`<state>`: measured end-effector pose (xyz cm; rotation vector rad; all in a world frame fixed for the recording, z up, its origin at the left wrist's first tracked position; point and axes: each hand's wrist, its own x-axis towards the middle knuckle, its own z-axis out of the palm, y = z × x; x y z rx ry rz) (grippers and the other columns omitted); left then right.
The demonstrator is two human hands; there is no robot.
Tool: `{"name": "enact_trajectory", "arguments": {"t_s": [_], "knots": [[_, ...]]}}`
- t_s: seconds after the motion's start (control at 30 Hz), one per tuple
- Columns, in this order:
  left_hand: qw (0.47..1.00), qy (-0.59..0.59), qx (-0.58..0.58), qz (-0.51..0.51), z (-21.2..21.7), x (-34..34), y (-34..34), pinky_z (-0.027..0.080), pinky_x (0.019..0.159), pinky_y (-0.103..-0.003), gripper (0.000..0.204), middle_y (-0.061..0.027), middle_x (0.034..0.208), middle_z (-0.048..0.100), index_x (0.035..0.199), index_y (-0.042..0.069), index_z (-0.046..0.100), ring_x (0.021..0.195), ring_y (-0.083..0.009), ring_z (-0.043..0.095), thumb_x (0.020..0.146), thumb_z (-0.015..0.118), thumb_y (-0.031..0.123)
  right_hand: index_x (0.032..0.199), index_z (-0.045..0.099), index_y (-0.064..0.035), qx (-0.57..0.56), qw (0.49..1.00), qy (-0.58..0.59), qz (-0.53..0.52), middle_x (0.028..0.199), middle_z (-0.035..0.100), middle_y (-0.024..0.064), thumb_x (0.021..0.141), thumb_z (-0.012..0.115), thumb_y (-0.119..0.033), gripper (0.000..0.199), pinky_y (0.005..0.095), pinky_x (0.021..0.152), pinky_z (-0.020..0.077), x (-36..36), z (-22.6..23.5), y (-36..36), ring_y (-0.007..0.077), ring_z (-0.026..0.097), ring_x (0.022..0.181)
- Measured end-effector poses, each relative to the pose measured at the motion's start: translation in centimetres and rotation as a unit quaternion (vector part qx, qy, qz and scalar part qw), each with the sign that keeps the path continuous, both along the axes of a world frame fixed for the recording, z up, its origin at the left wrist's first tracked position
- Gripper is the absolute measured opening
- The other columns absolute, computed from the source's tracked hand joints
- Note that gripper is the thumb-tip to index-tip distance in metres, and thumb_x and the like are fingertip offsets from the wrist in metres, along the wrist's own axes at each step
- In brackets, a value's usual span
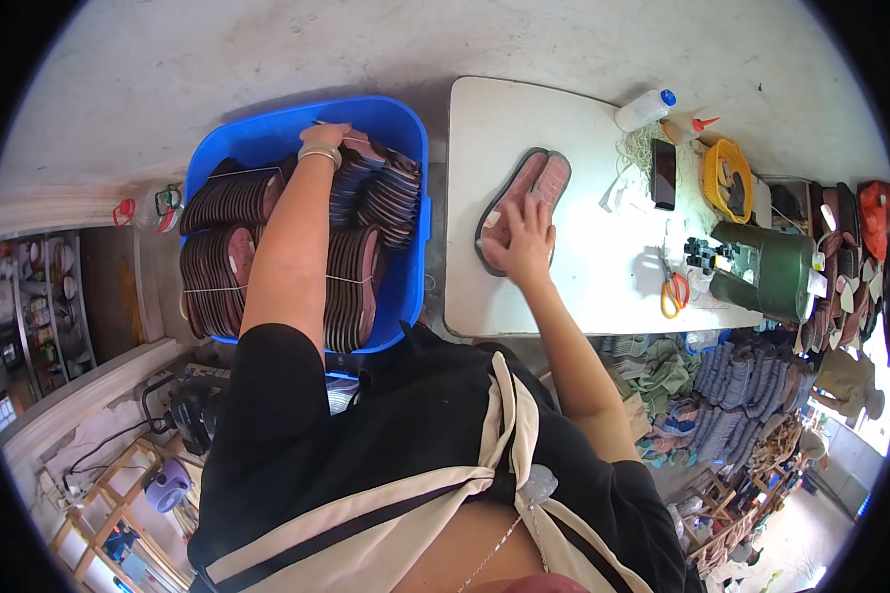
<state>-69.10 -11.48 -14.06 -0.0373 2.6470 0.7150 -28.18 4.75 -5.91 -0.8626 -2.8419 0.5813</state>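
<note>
My left hand (326, 134), with a bangle at the wrist, reaches into a blue plastic tub (420, 198) at the left. Its fingers curl at the top of a bundle of shoe soles (358, 150) by the far wall; the fingertips are partly hidden. On the white table lies a pair of reddish-brown soles with dark edges (552, 180), side by side. My right hand (526, 237) rests flat on their near part, fingers spread.
More string-tied sole bundles (349, 287) fill the tub. Along the table's right side are a white bottle (646, 111), a phone (664, 174), a yellow basket (727, 178), orange-handled scissors (674, 294) and a green machine (761, 272). Stacked fabric pieces (742, 390) sit below.
</note>
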Motion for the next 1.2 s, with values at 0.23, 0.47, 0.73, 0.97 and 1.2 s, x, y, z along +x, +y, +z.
{"name": "enact_trajectory", "arguments": {"t_s": [0.23,0.47,0.73,0.97,1.2], "knots": [[0.912,-0.147,0.354,0.146,0.3,0.2,0.9,0.049,0.072,-0.037,0.029,-0.0122,0.089,0.069,0.086,0.000,0.069,0.076,-0.0221,0.063,0.074,0.075,0.026,0.128,0.052,-0.0145,0.033,0.997,0.008,0.073,0.146,0.034,0.0115,0.065,0.078,-0.036,0.071,0.0657,0.099,0.0267,1.4,-2.1,-0.5,0.0425,0.026,0.136],[0.856,-0.267,0.426,-0.120,-0.3,0.1,-5.0,0.049,0.057,-0.032,0.020,-0.0096,0.078,0.064,0.091,0.001,0.063,0.062,-0.0211,0.059,0.092,0.054,0.019,0.118,0.059,-0.0183,-0.032,0.992,0.016,0.117,0.139,0.039,0.0134,0.068,0.070,-0.040,0.055,0.0617,0.099,0.0315,1.1,-2.4,0.1,0.0395,0.030,0.133],[0.961,0.064,0.257,-0.080,10.0,8.6,-0.8,0.050,0.075,-0.038,0.056,-0.0220,0.099,0.063,0.102,-0.017,0.056,0.087,-0.0273,0.064,0.087,0.066,0.036,0.131,0.050,-0.0201,0.066,0.993,0.036,0.091,0.146,0.034,0.0125,0.062,0.078,-0.044,0.078,0.0624,0.097,0.0324,3.6,-3.3,1.4,0.0395,0.025,0.138],[0.817,0.456,-0.024,-0.352,17.1,19.8,-0.9,0.045,0.083,-0.047,0.041,-0.0197,0.110,0.064,0.115,0.000,0.060,0.099,-0.0385,0.060,0.086,0.062,0.029,0.121,0.056,-0.0194,-0.008,0.993,0.017,0.112,0.140,0.036,0.0127,0.069,0.070,-0.030,0.055,0.0661,0.096,0.0319,2.7,-2.0,1.4,0.0391,0.029,0.132],[0.731,0.193,0.122,-0.643,21.2,29.5,2.9,0.047,0.075,-0.042,0.036,-0.0114,0.096,0.067,0.110,0.009,0.064,0.090,-0.0302,0.064,0.077,0.067,0.023,0.130,0.051,-0.0030,-0.375,0.879,0.274,-0.110,0.120,0.062,0.0126,0.098,0.040,-0.031,0.044,0.0350,0.092,0.0448,9.5,-1.4,6.4,0.0238,0.059,0.107]]}}
